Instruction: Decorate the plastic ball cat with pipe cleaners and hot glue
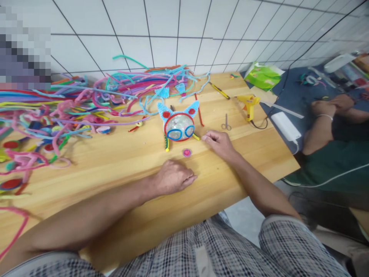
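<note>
A craft animal head [180, 128] stands on the wooden table, with a clear round face, a red rim, blue ring eyes and blue fuzzy ears with red centres. A green and yellow strip [167, 143] and a yellow piece [196, 136] stick out at its base. My right hand [219, 143] rests just right of the yellow piece, fingers curled together, nothing visible in them. Nearer to me, my left hand [174, 177] lies closed on the table, its palm side hidden. Between the hands and the head lies a small pink and purple disc [186, 152].
Pipe cleaners [86, 100] are heaped along the left and back. Scissors [226, 123], a yellow glue gun [248, 105] and a yellow cutter [219, 90] lie to the right. Beyond are a green packet [264, 76], a white power strip [286, 126] and another person's hands [336, 105]. A tiled wall [161, 34] closes the back.
</note>
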A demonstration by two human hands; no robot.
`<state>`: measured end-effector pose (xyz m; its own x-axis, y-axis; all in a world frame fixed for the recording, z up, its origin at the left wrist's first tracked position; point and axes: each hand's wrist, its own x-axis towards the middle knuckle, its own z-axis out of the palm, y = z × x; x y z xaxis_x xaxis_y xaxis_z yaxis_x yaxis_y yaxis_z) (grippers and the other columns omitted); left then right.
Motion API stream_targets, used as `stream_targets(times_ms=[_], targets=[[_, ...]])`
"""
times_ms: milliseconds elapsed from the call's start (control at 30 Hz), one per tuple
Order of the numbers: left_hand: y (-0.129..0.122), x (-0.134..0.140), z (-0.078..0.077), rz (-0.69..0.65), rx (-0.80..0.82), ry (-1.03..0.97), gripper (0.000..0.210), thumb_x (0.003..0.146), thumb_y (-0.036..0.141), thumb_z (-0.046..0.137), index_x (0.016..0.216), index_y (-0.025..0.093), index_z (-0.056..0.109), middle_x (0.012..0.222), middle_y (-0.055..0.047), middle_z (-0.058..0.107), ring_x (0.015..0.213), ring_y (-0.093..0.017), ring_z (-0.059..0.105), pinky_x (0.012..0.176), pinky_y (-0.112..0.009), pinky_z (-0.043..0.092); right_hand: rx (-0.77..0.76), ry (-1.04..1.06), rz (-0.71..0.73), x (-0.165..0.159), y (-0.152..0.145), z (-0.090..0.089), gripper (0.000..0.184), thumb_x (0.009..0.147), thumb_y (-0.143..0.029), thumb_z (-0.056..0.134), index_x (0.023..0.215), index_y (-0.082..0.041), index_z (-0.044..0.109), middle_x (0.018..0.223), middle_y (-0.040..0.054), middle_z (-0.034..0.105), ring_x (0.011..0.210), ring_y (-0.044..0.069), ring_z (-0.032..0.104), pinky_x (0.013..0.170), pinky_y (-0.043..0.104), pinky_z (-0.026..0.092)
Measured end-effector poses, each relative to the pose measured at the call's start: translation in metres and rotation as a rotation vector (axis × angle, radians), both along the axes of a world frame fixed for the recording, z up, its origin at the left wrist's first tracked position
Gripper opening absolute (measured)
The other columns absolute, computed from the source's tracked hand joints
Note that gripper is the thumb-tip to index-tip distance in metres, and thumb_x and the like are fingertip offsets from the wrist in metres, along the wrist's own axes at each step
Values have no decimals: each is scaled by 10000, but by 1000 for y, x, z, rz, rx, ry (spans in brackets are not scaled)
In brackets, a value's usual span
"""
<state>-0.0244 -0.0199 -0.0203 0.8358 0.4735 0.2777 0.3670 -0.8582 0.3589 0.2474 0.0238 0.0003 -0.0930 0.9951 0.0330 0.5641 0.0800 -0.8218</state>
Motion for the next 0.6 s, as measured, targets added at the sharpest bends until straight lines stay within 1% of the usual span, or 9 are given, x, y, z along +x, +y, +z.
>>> stream_targets(times_ms=[233, 467, 600], targets=[[0, 1, 0, -5, -8, -3, 531, 1162, 375, 541, 695, 211, 734, 625, -35, 757, 534, -186, 696, 520, -368, 351, 4, 4, 1, -1, 1, 0, 403, 966, -552, 670, 729, -229, 623, 660, -28, 489, 665, 148, 451, 646, 315, 344], [0, 2, 2, -2, -18, 17, 555, 1172, 389, 516, 683, 209, 708, 615, -33, 739, 540, -185, 698, 517, -362, 351, 7, 4, -9, 2, 1, -6, 399, 973, -534, 698, 721, -230, 637, 667, -27, 510, 664, 149, 467, 646, 313, 354], [1, 2, 2, -4, -18, 34, 541, 1164, 396, 534, 686, 210, 703, 620, -26, 736, 552, -186, 709, 519, -364, 360, 6, -2, -18, 2, 0, -5, 415, 977, -555, 711, 727, -229, 652, 671, -22, 522, 668, 153, 470, 643, 314, 354]])
